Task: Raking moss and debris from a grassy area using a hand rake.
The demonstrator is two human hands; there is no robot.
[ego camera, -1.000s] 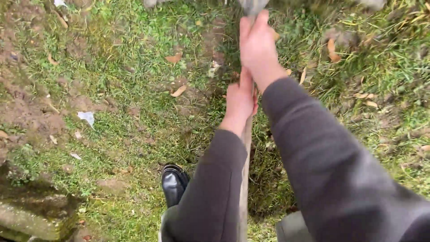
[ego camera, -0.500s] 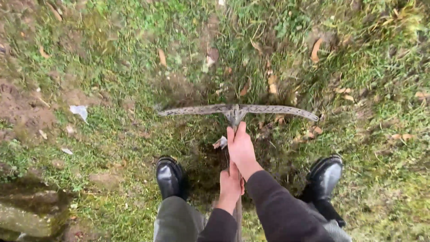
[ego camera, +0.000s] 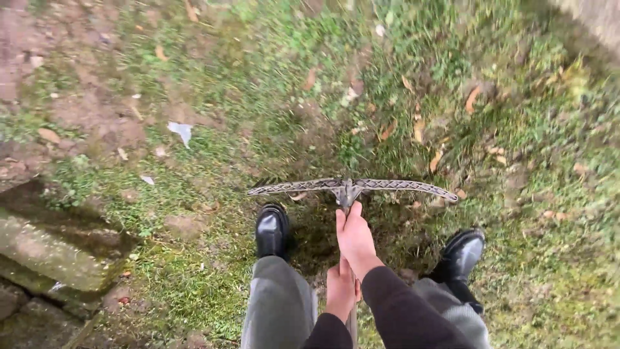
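Observation:
Both hands grip the wooden handle of a pickaxe. My right hand (ego camera: 355,238) is wrapped around the handle just below the metal head. My left hand (ego camera: 340,288) holds the handle lower down, closer to my body. The grey pickaxe head (ego camera: 352,188) lies crosswise over a dark patch of dug earth (ego camera: 316,236) between my two black boots, the left boot (ego camera: 272,230) and the right boot (ego camera: 460,254). Most of the handle is hidden under my hands and dark sleeves.
Grass with bare soil patches and fallen leaves surrounds me. A mossy stone slab (ego camera: 45,249) sits at the lower left. A small white scrap (ego camera: 181,131) lies on the grass at upper left.
The pickaxe swung down from overhead and its head now rests low over the dug patch. My hands dropped with it, and the view shifted slightly to the left.

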